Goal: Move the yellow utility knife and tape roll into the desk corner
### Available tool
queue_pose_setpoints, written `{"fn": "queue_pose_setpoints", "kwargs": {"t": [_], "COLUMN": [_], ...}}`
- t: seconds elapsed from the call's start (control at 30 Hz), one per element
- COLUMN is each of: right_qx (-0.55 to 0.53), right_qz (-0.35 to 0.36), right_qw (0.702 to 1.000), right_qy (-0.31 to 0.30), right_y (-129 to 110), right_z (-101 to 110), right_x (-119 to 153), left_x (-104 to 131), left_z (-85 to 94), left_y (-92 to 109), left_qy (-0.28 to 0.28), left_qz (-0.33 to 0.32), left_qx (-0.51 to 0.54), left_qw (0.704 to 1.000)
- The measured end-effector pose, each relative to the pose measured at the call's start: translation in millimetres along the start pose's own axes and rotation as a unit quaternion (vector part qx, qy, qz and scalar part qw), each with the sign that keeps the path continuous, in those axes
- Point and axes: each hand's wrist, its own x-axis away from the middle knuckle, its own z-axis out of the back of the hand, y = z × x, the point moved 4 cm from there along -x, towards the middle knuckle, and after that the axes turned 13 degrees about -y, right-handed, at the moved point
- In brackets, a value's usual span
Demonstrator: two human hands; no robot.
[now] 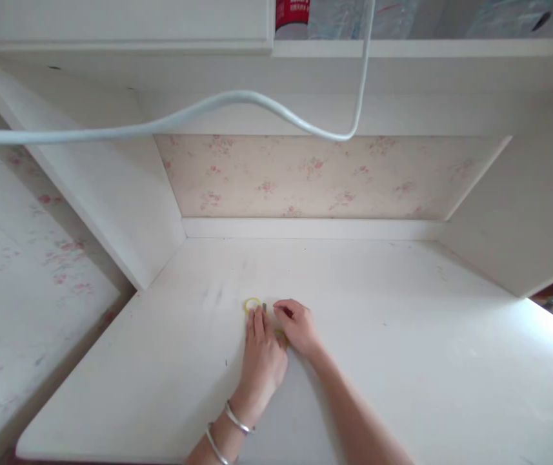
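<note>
A small pair of scissors with yellow-rimmed handle loops (251, 302) lies on the white desktop, largely covered by my left hand (262, 354). That hand is pressed down over it, its fingers together and pointing away from me; one loop shows past the fingertips and another yellow part shows by the thumb. A small dark grey piece (264, 307) is visible beside the left fingertips. Just to the right, my right hand (297, 324) rests with curled fingers and thumb pinched together. Whatever is between its fingertips is too small to make out.
The white desktop (377, 349) has side panels at left (106, 174) and right (537, 174). Overhead is a shelf (416, 48) with a red container (292, 14) and clear plastic. A white cable (237, 97) hangs across the upper view.
</note>
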Motion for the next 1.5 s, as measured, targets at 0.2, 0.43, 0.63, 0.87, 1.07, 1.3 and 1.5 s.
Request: {"fn": "queue_pose_setpoints", "kwargs": {"t": [0.2, 0.43, 0.63, 0.87, 1.07, 1.3, 1.5], "right_qx": [-0.019, 0.095, 0.116, 0.100, 0.050, 0.074, 0.105], "right_qz": [0.027, 0.103, 0.049, -0.010, 0.007, 0.047, 0.015], "right_qw": [0.998, 0.971, 0.984, 0.990, 0.992, 0.986, 0.985], "right_qy": [-0.060, -0.196, -0.127, -0.099, -0.120, -0.139, -0.134], "right_y": [0, -23, -15, -4, -5, -9, -7], "right_z": [24, 24, 16, 18, 21, 21, 17], "right_x": [25, 40, 33, 35, 34, 34, 35], "left_x": [-3, -39, -36, -30, -25, -23, -23], "left_z": [13.9, 39.1, 36.8, 48.3, 53.1, 54.0, 64.8], "left_y": [-11, -70, -77, -74, -42, -23, -48], "left_qy": [-0.044, -0.120, -0.138, -0.097, -0.105, -0.130, -0.093], "left_qz": [-0.010, -0.071, -0.090, -0.068, -0.121, -0.160, -0.102], "left_qx": [0.055, 0.122, 0.143, 0.190, 0.281, 0.300, 0.307], "left_qw": [0.997, 0.983, 0.976, 0.975, 0.946, 0.931, 0.942]}}
